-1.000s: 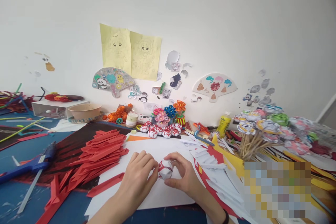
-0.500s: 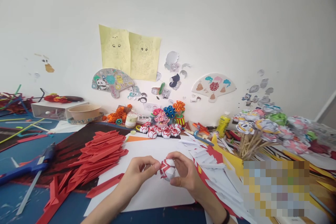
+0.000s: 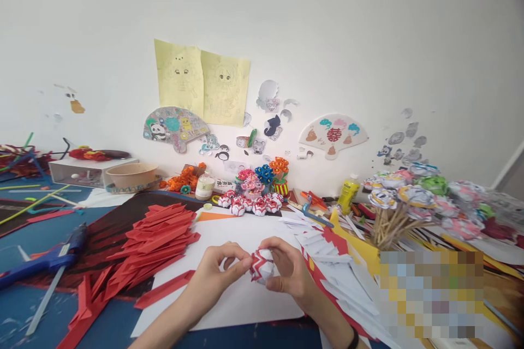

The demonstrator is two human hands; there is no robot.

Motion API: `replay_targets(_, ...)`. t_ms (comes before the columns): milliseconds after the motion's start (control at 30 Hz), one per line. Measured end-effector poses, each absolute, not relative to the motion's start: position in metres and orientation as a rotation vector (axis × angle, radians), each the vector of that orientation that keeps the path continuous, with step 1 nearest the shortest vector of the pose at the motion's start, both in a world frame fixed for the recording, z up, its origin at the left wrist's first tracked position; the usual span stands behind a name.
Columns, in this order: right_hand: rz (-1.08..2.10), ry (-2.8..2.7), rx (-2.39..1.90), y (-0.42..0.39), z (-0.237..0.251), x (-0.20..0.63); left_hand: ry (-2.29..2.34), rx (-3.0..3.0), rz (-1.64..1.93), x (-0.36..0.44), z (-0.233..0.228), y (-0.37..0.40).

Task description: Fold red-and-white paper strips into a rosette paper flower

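Observation:
Both hands hold one small red-and-white folded paper ball point(image 3: 262, 265) just above a white sheet point(image 3: 229, 305). My left hand point(image 3: 215, 275) pinches its left side with thumb and fingertips. My right hand point(image 3: 289, 271) cups its right side, thumb under it; a dark band sits on that wrist. A fan-shaped pile of red folded paper pieces point(image 3: 158, 234) lies to the left, and a pile of white folded pieces point(image 3: 339, 278) on red paper lies to the right.
A blue glue gun point(image 3: 45, 259) lies at the left. Finished red-and-white paper balls point(image 3: 249, 204) and small paper flowers stand at the back by the wall. Paper flowers on sticks point(image 3: 409, 202) crowd the right. A bowl point(image 3: 131, 173) and a tray sit back left.
The paper ball has been turned in my fingers, so its red zigzag now faces me. Both hands lifted it slightly and stayed on it.

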State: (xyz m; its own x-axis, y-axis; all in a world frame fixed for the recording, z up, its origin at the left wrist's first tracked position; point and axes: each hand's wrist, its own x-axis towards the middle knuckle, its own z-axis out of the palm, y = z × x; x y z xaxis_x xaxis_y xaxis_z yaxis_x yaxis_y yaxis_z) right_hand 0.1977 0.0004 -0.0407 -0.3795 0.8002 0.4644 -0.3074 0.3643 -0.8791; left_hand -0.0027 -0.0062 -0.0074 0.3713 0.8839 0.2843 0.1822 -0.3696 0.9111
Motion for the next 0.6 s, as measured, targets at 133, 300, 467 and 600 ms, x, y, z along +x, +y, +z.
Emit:
replay_targets(133, 1.284, -1.535, -0.466, 0.0, -0.04, 0.197, 0.898, 1.785, 1.053, -0.002, -0.01, -0.006)
replay_targets(300, 1.326, -1.529, -0.46, -0.001, -0.039, 0.197, 0.847, 1.76, 1.06, -0.002, -0.017, -0.005)
replay_targets(467, 1.33, -1.523, -0.46, -0.001, -0.039, 0.197, 0.869, 1.811, 1.086, -0.003, -0.017, -0.005)
replay_targets(600, 1.299, -1.523, -0.456, -0.001, -0.039, 0.196, 0.877, 1.847, 1.088, -0.003, -0.015, -0.006)
